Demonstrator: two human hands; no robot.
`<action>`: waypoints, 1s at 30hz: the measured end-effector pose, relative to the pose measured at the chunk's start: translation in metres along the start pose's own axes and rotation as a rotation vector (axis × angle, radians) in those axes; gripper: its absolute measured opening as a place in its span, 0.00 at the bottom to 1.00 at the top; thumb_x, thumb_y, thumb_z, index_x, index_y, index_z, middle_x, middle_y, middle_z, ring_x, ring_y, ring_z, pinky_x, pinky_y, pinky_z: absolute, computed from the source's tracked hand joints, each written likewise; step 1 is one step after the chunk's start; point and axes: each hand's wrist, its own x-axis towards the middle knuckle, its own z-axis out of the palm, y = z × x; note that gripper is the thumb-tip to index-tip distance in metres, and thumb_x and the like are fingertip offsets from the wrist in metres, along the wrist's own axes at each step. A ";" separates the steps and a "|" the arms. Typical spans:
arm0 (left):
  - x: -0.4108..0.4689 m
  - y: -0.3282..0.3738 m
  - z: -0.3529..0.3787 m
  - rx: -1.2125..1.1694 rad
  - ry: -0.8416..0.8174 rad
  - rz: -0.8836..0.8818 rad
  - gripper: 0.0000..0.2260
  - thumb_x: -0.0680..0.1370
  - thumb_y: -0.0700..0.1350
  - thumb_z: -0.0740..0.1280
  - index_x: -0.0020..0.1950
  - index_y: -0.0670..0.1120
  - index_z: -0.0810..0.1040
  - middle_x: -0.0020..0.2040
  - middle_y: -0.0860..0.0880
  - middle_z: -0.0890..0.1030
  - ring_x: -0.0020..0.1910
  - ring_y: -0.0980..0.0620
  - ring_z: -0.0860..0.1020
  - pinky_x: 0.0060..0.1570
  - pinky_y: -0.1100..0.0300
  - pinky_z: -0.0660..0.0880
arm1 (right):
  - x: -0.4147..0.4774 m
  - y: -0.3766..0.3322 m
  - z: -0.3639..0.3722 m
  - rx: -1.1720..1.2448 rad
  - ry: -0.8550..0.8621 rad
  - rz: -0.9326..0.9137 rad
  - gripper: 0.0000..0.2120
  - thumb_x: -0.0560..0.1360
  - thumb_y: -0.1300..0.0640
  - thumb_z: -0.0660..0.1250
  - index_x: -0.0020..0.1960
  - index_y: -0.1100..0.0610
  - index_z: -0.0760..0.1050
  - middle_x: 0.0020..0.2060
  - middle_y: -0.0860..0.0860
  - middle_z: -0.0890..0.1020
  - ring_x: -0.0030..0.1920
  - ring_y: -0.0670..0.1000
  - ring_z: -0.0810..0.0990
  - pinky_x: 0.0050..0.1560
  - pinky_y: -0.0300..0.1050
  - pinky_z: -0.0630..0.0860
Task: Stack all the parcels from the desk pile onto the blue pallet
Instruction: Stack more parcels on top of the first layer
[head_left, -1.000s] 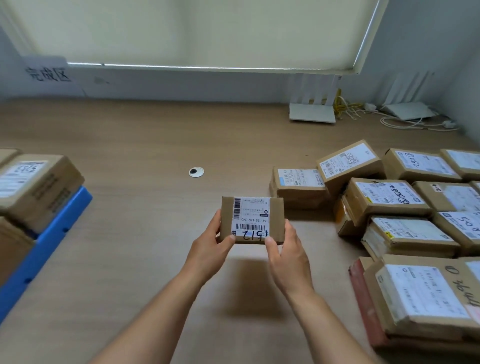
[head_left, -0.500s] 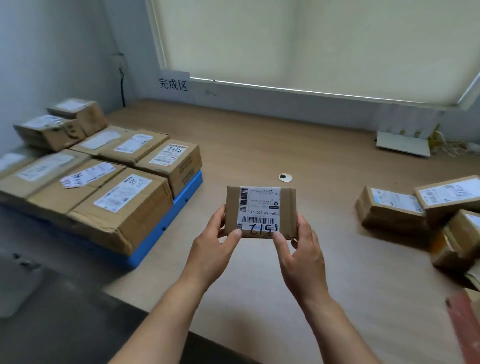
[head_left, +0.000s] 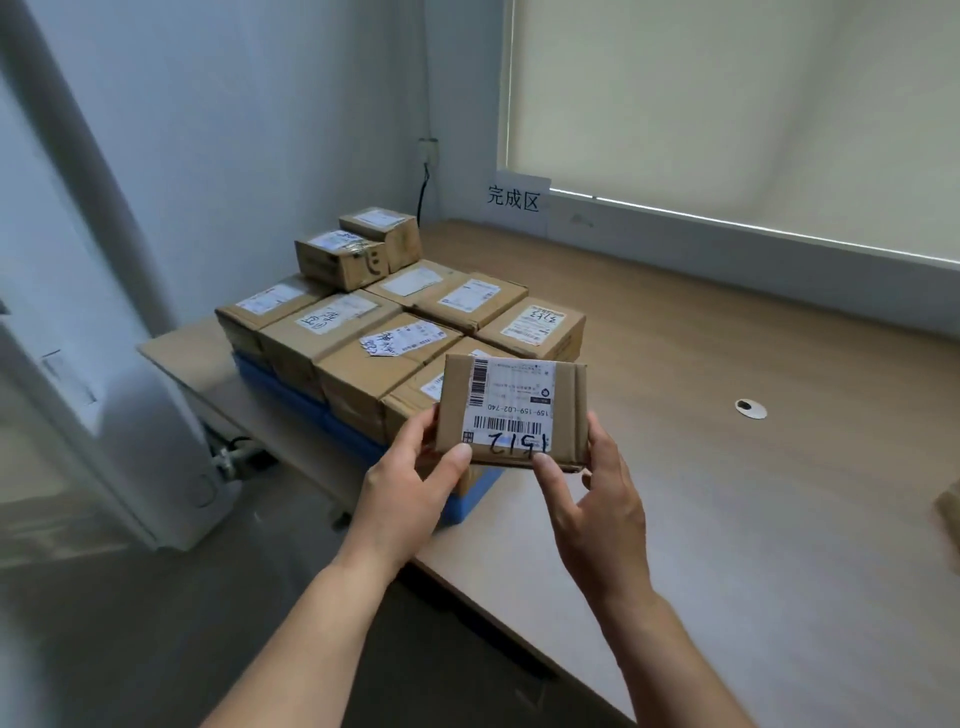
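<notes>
Head view, R1: Log it left to right. What sits at 9 o'clock?

R2: White floor unit (head_left: 130, 441) at 9, against the wall. Next to it, toward 10, the blue pallet (head_left: 280, 382) lies on the corner of the desk (head_left: 753, 519). It carries the stacked parcels (head_left: 363, 358): one packed layer of brown boxes, with two smaller boxes on top at the far end, toward 11.

R1: Hands?

R2: Left hand (head_left: 410, 488) at 7, close to centre. Thumb is pressed on the lower left corner of the held parcel (head_left: 511, 410), fingers curled behind it, so it is gripping. Parcel is at centre, up in the air, in front of the pallet's near right corner. White label faces the camera, with "1512" handwritten on it and reading upside down. It overlaps the nearest stacked box in view, and contact cannot be judged.

R1: Other side?

R2: Right hand (head_left: 597, 499) at 5. Thumb is on the parcel's lower edge, fingers wrapped round its right side, also gripping.

R1: Remainder?

R2: Paper sign (head_left: 514, 197) with printed characters at 12, on the wall under the window. Roller blind (head_left: 727, 104) is drawn down at 1. Small white disc (head_left: 750, 409) lies on the desk at 3. A brown box edge (head_left: 950, 512) is cut off by the frame just past 3.
</notes>
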 end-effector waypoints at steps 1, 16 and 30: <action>0.003 -0.007 -0.010 0.004 0.018 -0.004 0.19 0.78 0.51 0.64 0.68 0.60 0.67 0.59 0.60 0.76 0.61 0.59 0.73 0.57 0.64 0.69 | 0.000 -0.006 0.010 0.003 -0.017 0.001 0.31 0.75 0.43 0.64 0.74 0.52 0.59 0.65 0.51 0.73 0.62 0.50 0.73 0.59 0.51 0.75; 0.103 -0.065 -0.101 -0.018 0.196 -0.035 0.19 0.79 0.54 0.60 0.70 0.61 0.65 0.61 0.62 0.72 0.61 0.60 0.67 0.58 0.59 0.64 | 0.081 -0.062 0.133 0.025 -0.156 -0.102 0.29 0.76 0.45 0.64 0.74 0.47 0.59 0.63 0.47 0.75 0.57 0.43 0.73 0.57 0.45 0.74; 0.234 -0.107 -0.197 0.011 0.226 -0.116 0.24 0.77 0.53 0.65 0.72 0.63 0.62 0.61 0.64 0.72 0.62 0.59 0.66 0.60 0.57 0.61 | 0.177 -0.113 0.272 -0.013 -0.318 -0.115 0.32 0.77 0.47 0.63 0.76 0.48 0.52 0.64 0.47 0.73 0.62 0.45 0.72 0.60 0.44 0.71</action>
